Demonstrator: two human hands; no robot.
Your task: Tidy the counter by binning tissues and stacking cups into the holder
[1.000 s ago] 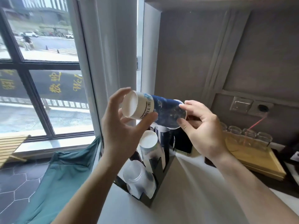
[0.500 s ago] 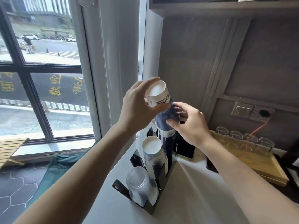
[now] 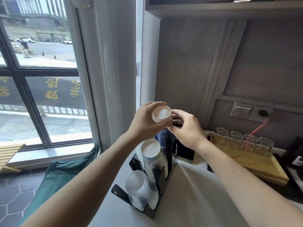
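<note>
A black cup holder stands on the white counter by the window. Its near slot holds upside-down clear plastic cups. The middle slot holds a stack of white paper cups. Over the far slot rises a blue-and-white paper cup stack. My left hand grips an upturned paper cup by its white base, on top of that far stack. My right hand holds the same cup from the right side; its lower body is hidden by my fingers.
A wooden tray carrying several glass jars sits at the back right. A wall socket with a red cable is above it. A dark phone-like object leans behind the holder. A green cloth lies below the counter's left edge.
The cup went from lying sideways between my hands to upright, base up, and came down onto the far stack. Both hands moved forward and lower with it.
</note>
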